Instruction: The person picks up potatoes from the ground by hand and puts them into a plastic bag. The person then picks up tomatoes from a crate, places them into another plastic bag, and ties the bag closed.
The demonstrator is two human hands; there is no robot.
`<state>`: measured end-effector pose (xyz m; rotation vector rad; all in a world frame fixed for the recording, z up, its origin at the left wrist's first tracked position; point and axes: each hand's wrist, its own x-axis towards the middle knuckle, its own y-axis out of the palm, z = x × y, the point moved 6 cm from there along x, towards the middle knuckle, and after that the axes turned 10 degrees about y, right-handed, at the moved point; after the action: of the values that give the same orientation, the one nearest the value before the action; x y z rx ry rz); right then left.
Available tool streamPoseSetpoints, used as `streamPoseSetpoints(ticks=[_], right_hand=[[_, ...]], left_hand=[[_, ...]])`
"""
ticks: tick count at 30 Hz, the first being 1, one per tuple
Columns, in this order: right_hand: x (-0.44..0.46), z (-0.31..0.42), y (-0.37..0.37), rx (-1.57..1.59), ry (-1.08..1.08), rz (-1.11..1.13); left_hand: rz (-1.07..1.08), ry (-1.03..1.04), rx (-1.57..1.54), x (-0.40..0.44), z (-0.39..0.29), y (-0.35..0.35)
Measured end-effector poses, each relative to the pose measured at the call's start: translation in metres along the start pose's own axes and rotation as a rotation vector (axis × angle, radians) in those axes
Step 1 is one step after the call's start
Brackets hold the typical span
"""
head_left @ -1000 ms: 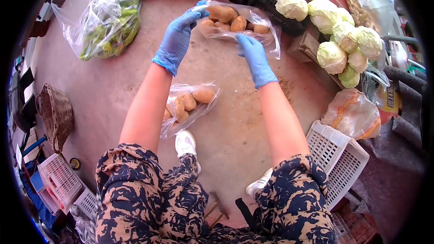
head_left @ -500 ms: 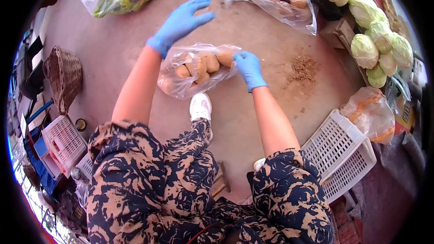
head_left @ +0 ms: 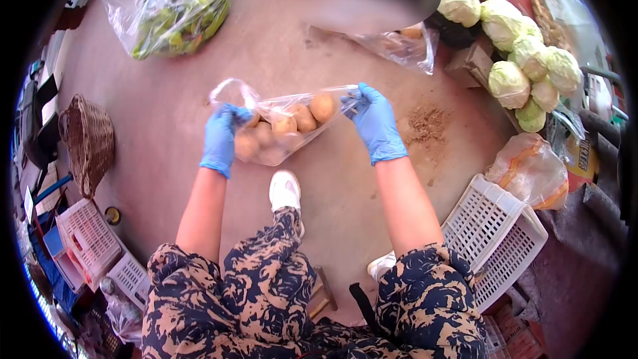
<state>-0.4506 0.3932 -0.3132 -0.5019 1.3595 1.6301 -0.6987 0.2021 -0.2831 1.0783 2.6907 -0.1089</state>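
A clear plastic bag of potatoes [head_left: 284, 125] is stretched between my two hands, above the floor in front of my white shoe. My left hand [head_left: 223, 138], in a blue glove, grips the bag's left end beside a raised loop of plastic. At the bag's right end, my right hand [head_left: 375, 123], also gloved in blue, pinches the plastic. Another clear bag with potatoes [head_left: 397, 46] lies farther away at the upper right, partly hidden by a blurred patch.
A clear bag of green vegetables [head_left: 183, 16] lies at the upper left. Cabbages [head_left: 509, 84] are piled at the right, above white plastic crates [head_left: 488, 226]. A wicker basket [head_left: 88, 143] stands at the left. Brown dirt [head_left: 426, 124] is scattered on the floor.
Both hands left the far potato bag and came to the nearer one. My left hand, open half a second ago, has closed on its left end, and the bag is now pulled taut.
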Motion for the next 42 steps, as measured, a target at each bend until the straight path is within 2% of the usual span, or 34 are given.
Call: streamPoseSetpoints(ticks=[1, 2, 5, 8, 11, 12, 15, 16, 18, 19, 20, 22, 23, 25, 26, 27, 28, 29, 31, 33, 35, 36, 37, 38, 41, 42], right_hand=[[-0.002, 0.018, -0.002, 0.028, -0.033, -0.008], [-0.004, 0.036, -0.005, 0.055, -0.066, -0.015], [-0.002, 0.088, -0.026, 0.086, -0.179, 0.029], [-0.017, 0.137, -0.040, 0.076, -0.283, 0.062], [-0.038, 0.164, -0.051, 0.213, -0.368, -0.044], [-0.043, 0.166, -0.053, 0.121, -0.413, -0.035], [-0.061, 0.153, -0.065, -0.221, -0.398, -0.127], [-0.079, 0.147, -0.073, -0.404, -0.367, -0.178], [-0.137, 0.146, -0.082, -0.903, -0.547, -0.299], [-0.173, 0.146, -0.089, -1.151, -0.622, -0.369], [-0.213, 0.145, -0.112, -1.290, -0.567, -0.421], [-0.302, 0.148, -0.174, -1.559, -0.431, -0.523], [-0.366, 0.148, -0.208, -1.673, -0.417, -0.660], [-0.453, 0.133, -0.242, -1.689, -0.317, -0.769], [-0.512, 0.106, -0.246, -1.497, -0.490, -0.910], [-0.568, 0.078, -0.253, -1.314, -0.672, -1.055], [-0.620, 0.047, -0.295, -1.212, -0.701, -1.288], [-0.644, 0.020, -0.350, -1.129, -0.745, -1.423], [-0.690, -0.066, -0.459, -0.849, -0.489, -1.575], [-0.692, -0.169, -0.516, -0.786, -0.056, -1.524], [-0.693, -0.261, -0.517, -0.471, -0.403, -1.537], [-0.703, -0.279, -0.507, -0.566, -0.234, -1.670], [-0.712, -0.294, -0.497, -0.661, -0.050, -1.787], [-0.721, -0.294, -0.482, -0.661, 0.054, -1.760], [-0.732, -0.312, -0.451, -0.958, -0.083, -1.727], [-0.741, -0.322, -0.456, -0.940, -0.047, -1.721]], left_hand=[[-0.026, -0.005, -0.194, 0.012, -0.008, 0.007], [-0.006, 0.059, -0.243, 0.024, -0.018, 0.015], [0.072, 0.180, -0.228, 0.039, -0.060, 0.064], [0.210, 0.230, -0.250, 0.057, -0.073, 0.114], [0.293, 0.224, -0.272, 0.076, -0.085, 0.151], [0.319, 0.217, -0.273, 0.077, -0.088, 0.158], [0.348, 0.228, 0.043, 0.067, -0.099, 0.168], [0.351, 0.210, 0.263, 0.074, -0.081, 0.156], [0.370, 0.181, 0.456, 0.064, -0.070, 0.126], [0.293, 0.209, 0.477, 0.055, -0.069, 0.108], [0.224, 0.239, 0.506, 0.040, -0.072, 0.095], [0.229, 0.197, 0.482, -0.017, -0.086, 0.076], [0.265, 0.145, 0.406, -0.054, -0.092, 0.089], [0.287, -0.017, 0.309, -0.095, -0.052, 0.039], [0.360, -0.117, 0.360, -0.112, -0.038, 0.023], [0.440, -0.209, 0.416, -0.106, 0.014, 0.000], [0.643, 0.069, 0.708, -0.073, 0.097, -0.023], [0.623, -0.022, 0.771, -0.080, 0.082, -0.029], [0.558, -0.120, 0.823, -0.088, 0.038, -0.007], [0.466, -0.143, 0.825, -0.089, -0.015, 0.005], [0.415, -0.076, 0.794, -0.094, -0.070, 0.036], [0.412, 0.006, 0.749, -0.138, -0.119, 0.079], [0.514, 0.246, 0.195, -0.202, -0.167, 0.134], [0.459, 0.383, 0.514, -0.209, -0.188, 0.140], [0.540, 0.429, 0.351, -0.304, -0.242, 0.205], [0.587, 0.450, 0.329, -0.334, -0.254, 0.227]])
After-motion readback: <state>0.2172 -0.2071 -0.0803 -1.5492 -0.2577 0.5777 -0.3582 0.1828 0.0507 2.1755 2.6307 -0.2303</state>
